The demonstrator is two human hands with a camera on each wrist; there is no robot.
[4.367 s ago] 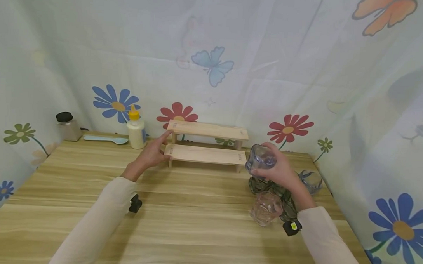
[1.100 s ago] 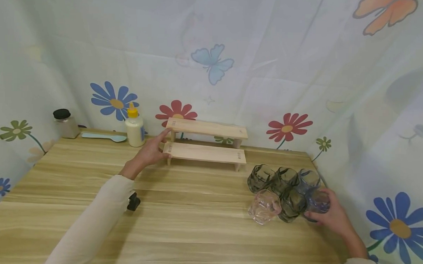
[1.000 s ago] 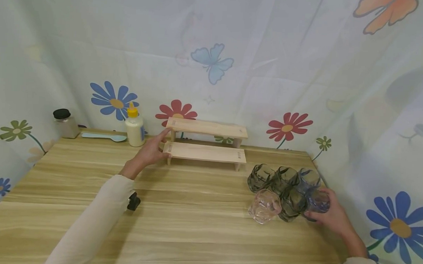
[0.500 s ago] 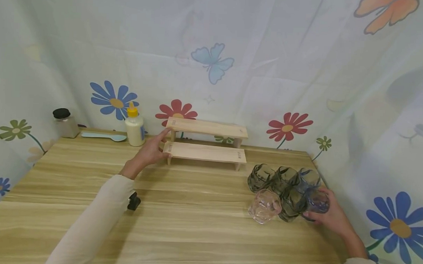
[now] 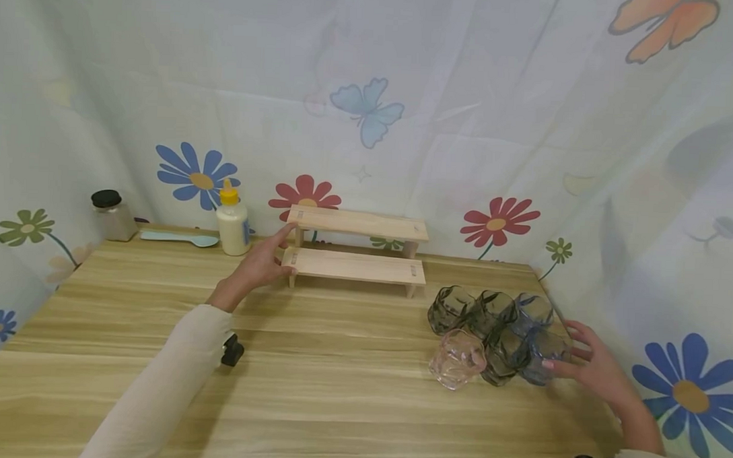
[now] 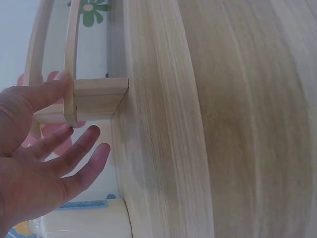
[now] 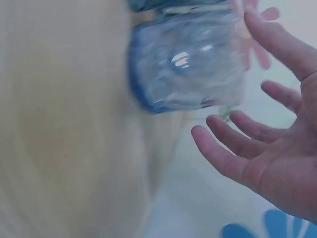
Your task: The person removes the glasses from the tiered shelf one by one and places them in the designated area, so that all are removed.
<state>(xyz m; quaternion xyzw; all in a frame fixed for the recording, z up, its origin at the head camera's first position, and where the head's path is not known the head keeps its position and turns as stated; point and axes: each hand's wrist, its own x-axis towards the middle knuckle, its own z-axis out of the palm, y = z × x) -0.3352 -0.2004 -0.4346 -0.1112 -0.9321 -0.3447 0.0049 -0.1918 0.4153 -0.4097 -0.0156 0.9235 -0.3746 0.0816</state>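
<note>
A two-tier wooden shelf point(image 5: 356, 266) stands at the back of the table. My left hand point(image 5: 257, 265) is at its left end, the thumb touching the lower board's corner and the index finger up by the upper board; in the left wrist view the other fingers extend free. Bluish glass cups stand at the right, and my right hand point(image 5: 598, 368) is spread beside the front one point(image 5: 544, 353). The right wrist view shows a gap between the fingers point(image 7: 218, 153) and that blue-tinted cup point(image 7: 188, 64). Dark green-grey cups point(image 5: 450, 311) and a pink cup point(image 5: 457, 359) stand close by.
At the back left stand a squeeze bottle point(image 5: 233, 226) with a yellow cap and a jar point(image 5: 115, 217) with a black lid. A pale blue spoon point(image 5: 181, 238) lies between them. Patterned curtains border the table point(image 5: 336, 390) at the back and sides.
My right hand carried the bluish cup from beside the shelf to the front right of the group, then let go and drew back to the right. The left hand stayed at the shelf.
</note>
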